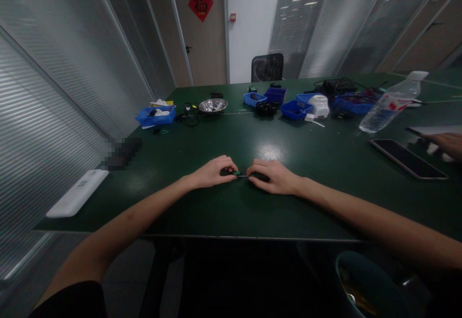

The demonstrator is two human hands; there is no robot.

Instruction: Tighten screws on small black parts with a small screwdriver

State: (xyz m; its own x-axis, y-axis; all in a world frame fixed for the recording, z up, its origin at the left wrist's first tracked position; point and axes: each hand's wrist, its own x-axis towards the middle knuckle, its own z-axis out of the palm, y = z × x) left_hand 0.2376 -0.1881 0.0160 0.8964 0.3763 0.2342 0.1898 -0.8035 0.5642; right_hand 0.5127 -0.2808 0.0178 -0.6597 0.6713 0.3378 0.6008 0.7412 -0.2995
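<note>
Over the dark green table point(202, 212), my left hand point(215, 171) pinches a small black part with a green piece point(236, 173) on it, possibly a circuit board; fingers hide most of it. My right hand point(271, 176) is closed around the black handle of what looks like a small screwdriver point(260, 177). Its thin metal shaft points left and reaches the part in my left hand. The two hands are close together, low over the tabletop. Whether the tip sits in a screw is too small to tell.
Farther back stand a blue bin point(157, 116), a metal bowl point(212, 106), a blue tray point(296, 110) and cables point(335, 87). At right are a plastic bottle point(393, 101), a phone point(407, 158) and another person's hand point(445, 144). A white device point(77, 193) lies left; a bin point(361, 279) stands below.
</note>
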